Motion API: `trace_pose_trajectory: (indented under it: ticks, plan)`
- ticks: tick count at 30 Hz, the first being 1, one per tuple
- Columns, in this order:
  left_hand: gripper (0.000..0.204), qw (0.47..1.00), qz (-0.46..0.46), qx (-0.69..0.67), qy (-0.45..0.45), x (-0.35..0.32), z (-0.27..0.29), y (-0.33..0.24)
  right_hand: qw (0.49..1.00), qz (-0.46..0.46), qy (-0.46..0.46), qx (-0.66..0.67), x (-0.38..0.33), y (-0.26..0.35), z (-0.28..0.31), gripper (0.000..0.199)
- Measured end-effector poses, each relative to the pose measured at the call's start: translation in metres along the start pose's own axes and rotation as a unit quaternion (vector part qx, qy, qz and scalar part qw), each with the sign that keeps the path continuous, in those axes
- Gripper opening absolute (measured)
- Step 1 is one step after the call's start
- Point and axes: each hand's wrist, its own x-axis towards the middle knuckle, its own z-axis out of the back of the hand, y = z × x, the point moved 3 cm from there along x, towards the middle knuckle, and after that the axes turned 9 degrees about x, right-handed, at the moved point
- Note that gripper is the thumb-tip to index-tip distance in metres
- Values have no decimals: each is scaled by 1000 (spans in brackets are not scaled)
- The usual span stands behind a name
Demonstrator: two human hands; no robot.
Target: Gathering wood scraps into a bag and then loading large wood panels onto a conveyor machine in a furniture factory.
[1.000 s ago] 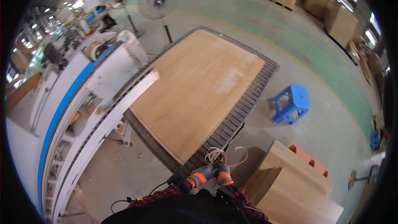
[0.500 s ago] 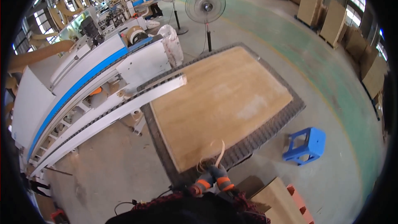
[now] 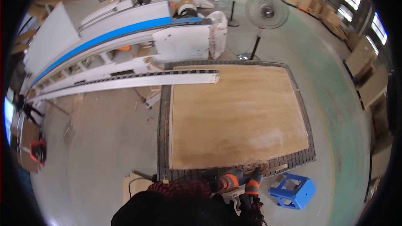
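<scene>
A loosely wound coil of thin, pale strip (image 3: pixel 256 165), with a longer end trailing to the right, is held at the near edge of a large table. My left hand (image 3: pixel 238 174), below an orange-banded cuff, closes on the left side of the coil. My right hand (image 3: pixel 256 173), also with an orange band at the wrist, grips the coil from below. Both hands wear dark gloves; single fingers are hard to make out. Beyond them lies the tabletop's broad tan board (image 3: pixel 238 117), bordered by a dark ribbed edge (image 3: pixel 301 155).
A long white machine with a blue stripe (image 3: pixel 109 31) stands at the left, its white rail (image 3: pixel 184 78) reaching over the board. A blue plastic stool (image 3: pixel 293 191) is close on the right. Pedestal fan (image 3: pixel 267 11) stands behind the table; stacked boards (image 3: pixel 363 61) line the far right.
My view has turned left, so the table looks squarer to me. Both hands, with the coil, have shifted right along the table's near edge. The strip's free end now lies lower.
</scene>
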Motion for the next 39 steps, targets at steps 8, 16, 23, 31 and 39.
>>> trace_pose_trajectory:
  ticks: [8, 16, 23, 31, 39]
  plan:
    - [48, 930, 255, 27, -264, 94, -16, -3, 959, 4, -75, 274, 96, 89, 132, 19]
    - [31, 786, 384, 286, -391, 132, -24, -30, 988, -64, 36, 139, 190, 77, 238, 15]
    - [25, 775, 421, 329, -338, 152, -38, -28, 974, -145, -4, 174, 253, 39, 309, 27]
    - [17, 755, 411, 384, -338, 149, -49, -21, 986, -119, -102, 56, 358, 122, 340, 44]
    - [18, 743, 474, 414, -228, 174, -44, -13, 978, -168, -110, 64, 506, 174, 359, 47]
